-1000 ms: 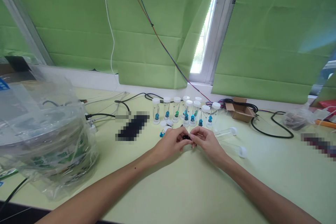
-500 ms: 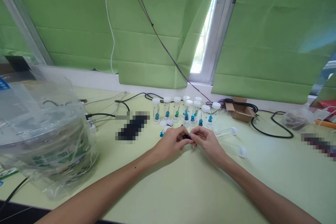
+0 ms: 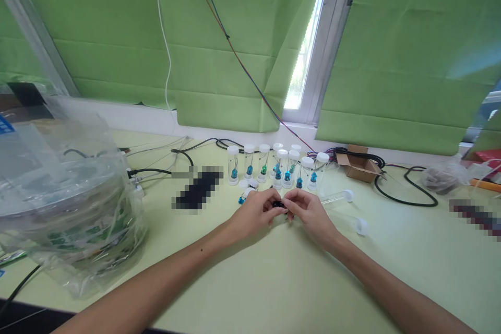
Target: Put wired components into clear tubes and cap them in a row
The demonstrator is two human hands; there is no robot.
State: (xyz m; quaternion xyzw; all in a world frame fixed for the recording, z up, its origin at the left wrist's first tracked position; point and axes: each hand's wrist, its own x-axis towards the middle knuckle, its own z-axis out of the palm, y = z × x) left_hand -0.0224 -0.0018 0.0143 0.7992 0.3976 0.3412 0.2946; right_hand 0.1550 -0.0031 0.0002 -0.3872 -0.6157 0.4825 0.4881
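Observation:
Between my two hands is a small black part (image 3: 278, 204), too small to name for sure. My left hand (image 3: 257, 211) is closed, thumb and forefinger pinching it from the left. From the right, the bent fingertips of my right hand (image 3: 307, 212) press together at the part's end. Just behind the hands stand several clear tubes with white caps, such as this capped tube (image 3: 249, 163), each holding a small blue or green piece with thin wires. A small blue piece (image 3: 241, 200) and loose white caps (image 3: 243, 183) lie beside my left hand. The fingers partly hide the part.
Two clear tubes lie on the table to the right, one with a white cap (image 3: 362, 227). A small open cardboard box (image 3: 359, 165) and black cables (image 3: 407, 201) are behind them. Spools in a plastic bag (image 3: 78, 209) stand at the left. A blurred dark object (image 3: 198, 190) lies left of the hands.
Both hands stay in nearly the same place around the small black part. The right hand's lower fingers have shifted very slightly.

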